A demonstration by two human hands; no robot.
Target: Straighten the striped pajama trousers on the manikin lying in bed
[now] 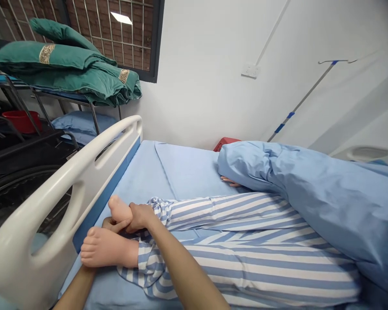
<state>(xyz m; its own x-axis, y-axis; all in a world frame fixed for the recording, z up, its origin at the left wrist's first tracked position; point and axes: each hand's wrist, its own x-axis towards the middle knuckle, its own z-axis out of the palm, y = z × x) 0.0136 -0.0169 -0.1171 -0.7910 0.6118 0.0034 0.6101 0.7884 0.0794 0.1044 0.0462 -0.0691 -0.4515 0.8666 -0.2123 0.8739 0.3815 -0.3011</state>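
Observation:
A manikin in blue-and-white striped trousers [233, 254] lies on the bed, its smooth feet toward the left. My right hand [141, 216] is closed around the far foot [120, 209] near the ankle. From the lower left, my left forearm passes beneath the near foot [105, 248], and my left hand [114, 224] grips the far foot from below, its palm partly hidden. The near foot rests over my left forearm, toes up and left. Both trouser cuffs are bunched at the ankles.
A white footboard [64, 172] stands just left of the feet. Over the manikin's upper body lies a blue quilt [297, 181], with a manikin hand [230, 181] showing at its edge. Beyond are a wheelchair [26, 159], folded green bedding [74, 69] and an IV pole [305, 97].

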